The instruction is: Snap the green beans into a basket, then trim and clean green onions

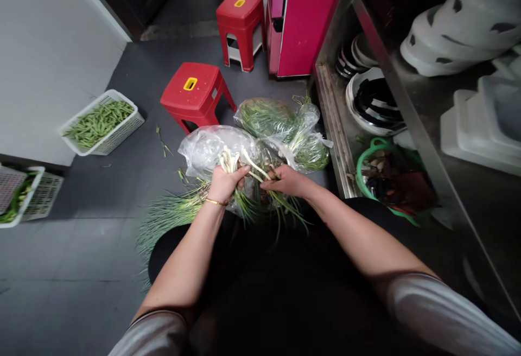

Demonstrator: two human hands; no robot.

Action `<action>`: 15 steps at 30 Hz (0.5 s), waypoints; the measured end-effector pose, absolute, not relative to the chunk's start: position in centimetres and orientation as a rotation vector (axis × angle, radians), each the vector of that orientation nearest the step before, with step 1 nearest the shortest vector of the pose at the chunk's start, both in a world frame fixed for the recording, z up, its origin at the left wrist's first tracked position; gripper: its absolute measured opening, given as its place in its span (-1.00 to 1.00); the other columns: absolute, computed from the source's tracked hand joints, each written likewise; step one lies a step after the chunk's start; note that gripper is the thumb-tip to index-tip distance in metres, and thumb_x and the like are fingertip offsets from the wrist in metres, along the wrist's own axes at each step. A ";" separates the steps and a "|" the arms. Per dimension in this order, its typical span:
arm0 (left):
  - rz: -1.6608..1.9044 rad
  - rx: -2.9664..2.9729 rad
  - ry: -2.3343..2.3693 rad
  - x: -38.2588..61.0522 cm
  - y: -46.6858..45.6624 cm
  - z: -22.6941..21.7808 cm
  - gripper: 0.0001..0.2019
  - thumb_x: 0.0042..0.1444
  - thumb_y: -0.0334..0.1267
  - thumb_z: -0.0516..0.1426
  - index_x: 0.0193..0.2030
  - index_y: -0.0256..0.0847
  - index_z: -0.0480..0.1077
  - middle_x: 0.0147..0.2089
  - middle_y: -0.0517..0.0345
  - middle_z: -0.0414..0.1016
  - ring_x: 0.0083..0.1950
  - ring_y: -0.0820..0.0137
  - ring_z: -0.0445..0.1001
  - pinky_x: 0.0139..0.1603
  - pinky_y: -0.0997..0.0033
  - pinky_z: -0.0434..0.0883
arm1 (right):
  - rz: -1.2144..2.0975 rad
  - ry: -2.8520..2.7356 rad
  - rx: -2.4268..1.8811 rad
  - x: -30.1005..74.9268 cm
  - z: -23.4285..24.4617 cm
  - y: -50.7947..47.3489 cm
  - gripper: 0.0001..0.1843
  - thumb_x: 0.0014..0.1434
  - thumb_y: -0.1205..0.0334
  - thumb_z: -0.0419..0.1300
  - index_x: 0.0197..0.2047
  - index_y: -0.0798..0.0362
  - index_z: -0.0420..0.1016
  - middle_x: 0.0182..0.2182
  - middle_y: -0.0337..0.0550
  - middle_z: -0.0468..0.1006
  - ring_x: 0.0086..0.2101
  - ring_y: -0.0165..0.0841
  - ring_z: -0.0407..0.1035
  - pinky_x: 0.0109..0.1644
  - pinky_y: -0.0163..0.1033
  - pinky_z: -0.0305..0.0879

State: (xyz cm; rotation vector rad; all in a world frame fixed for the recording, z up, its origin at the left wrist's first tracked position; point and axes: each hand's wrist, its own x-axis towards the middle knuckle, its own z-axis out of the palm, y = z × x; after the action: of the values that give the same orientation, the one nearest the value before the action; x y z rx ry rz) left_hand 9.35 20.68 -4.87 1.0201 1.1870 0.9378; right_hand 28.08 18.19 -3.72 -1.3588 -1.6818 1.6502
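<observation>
My left hand [227,183] is closed round a bunch of scallions [229,159], white ends up and green tops hanging below the fist. Close beside it, my right hand [285,180] pinches at the stalk of another scallion [255,167], which slants between the two hands. Beyond the hands lies a clear plastic bag [215,141] on the floor. Behind it to the right is a second bag filled with green scallions [268,114]. A loose heap of long scallions [173,212] spreads on the floor left of my left wrist.
Two red stools [195,93] stand ahead, near a pink fridge [309,19]. A white basket of green bean pods [101,122] sits at left, another vegetable basket [38,198] nearer. At right are a metal shelf [411,106] with dishes and a green basket [360,174].
</observation>
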 end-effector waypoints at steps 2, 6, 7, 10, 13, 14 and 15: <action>0.853 1.119 1.185 8.8 20.9 -4.5 -0.73 -0.17 -0.15 0.32 -0.57 -0.29 0.37 -0.73 0.24 0.28 -0.75 0.55 0.19 -0.75 0.53 0.12 | 1.595 -1.736 -1.369 28.8 -3.2 18.2 -0.55 -0.06 -0.09 0.20 -0.68 0.08 0.20 -0.69 -0.38 0.03 -0.59 -0.53 -0.05 -0.49 -0.34 -0.10; 0.814 1.104 1.223 7.8 21.7 -3.8 -0.74 -0.21 -0.17 0.32 -0.53 -0.33 0.41 -0.69 0.19 0.36 -0.76 0.55 0.21 -0.77 0.54 0.13 | 1.568 -1.821 -1.341 30.7 -2.6 18.3 -0.59 -0.03 -0.04 0.18 -0.65 0.10 0.26 -0.66 -0.37 0.08 -0.56 -0.52 -0.01 -0.47 -0.34 -0.07; 0.850 1.073 1.246 7.5 21.9 -3.7 -0.73 -0.23 -0.17 0.32 -0.52 -0.33 0.41 -0.67 0.19 0.37 -0.77 0.56 0.20 -0.78 0.54 0.13 | 1.581 -1.829 -1.327 31.3 -2.4 18.3 -0.60 -0.02 -0.04 0.18 -0.64 0.10 0.28 -0.66 -0.36 0.10 -0.56 -0.52 0.00 -0.47 -0.34 -0.06; 0.946 1.017 1.329 6.6 22.7 -3.9 -0.72 -0.27 -0.19 0.34 -0.54 -0.30 0.36 -0.68 0.24 0.36 -0.78 0.57 0.18 -0.79 0.55 0.14 | 1.623 -1.826 -1.302 32.6 -1.9 18.3 -0.61 0.00 -0.03 0.18 -0.62 0.11 0.30 -0.65 -0.36 0.14 -0.56 -0.52 0.03 -0.46 -0.35 -0.03; 0.958 1.066 1.461 5.9 23.3 -4.4 -0.70 -0.27 -0.21 0.34 -0.61 -0.27 0.30 -0.73 0.28 0.29 -0.78 0.58 0.17 -0.79 0.56 0.13 | 1.619 -1.821 -1.305 33.3 -1.8 18.3 -0.60 0.01 -0.04 0.18 -0.62 0.11 0.31 -0.65 -0.35 0.15 -0.56 -0.51 0.04 -0.46 -0.35 -0.01; 0.947 1.094 1.499 5.8 23.3 -4.4 -0.69 -0.28 -0.21 0.35 -0.62 -0.26 0.29 -0.75 0.30 0.26 -0.78 0.58 0.16 -0.79 0.57 0.11 | 1.610 -1.820 -1.312 33.3 -1.9 18.3 -0.60 0.01 -0.05 0.17 -0.61 0.11 0.31 -0.65 -0.35 0.15 -0.57 -0.51 0.04 -0.46 -0.35 -0.01; 0.931 1.115 1.510 5.9 23.3 -4.4 -0.70 -0.28 -0.21 0.35 -0.60 -0.27 0.30 -0.76 0.32 0.23 -0.79 0.60 0.13 -0.80 0.57 0.09 | 1.587 -1.817 -1.332 33.1 -2.1 18.3 -0.59 0.02 -0.06 0.17 -0.61 0.11 0.31 -0.65 -0.35 0.15 -0.57 -0.51 0.04 -0.46 -0.36 -0.02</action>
State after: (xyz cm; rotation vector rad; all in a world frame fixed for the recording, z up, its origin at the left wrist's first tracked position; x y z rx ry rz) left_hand 5.89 23.29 -4.43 1.1153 1.5095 0.9311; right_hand 33.12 18.34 -2.08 -1.3316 -1.8167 1.5871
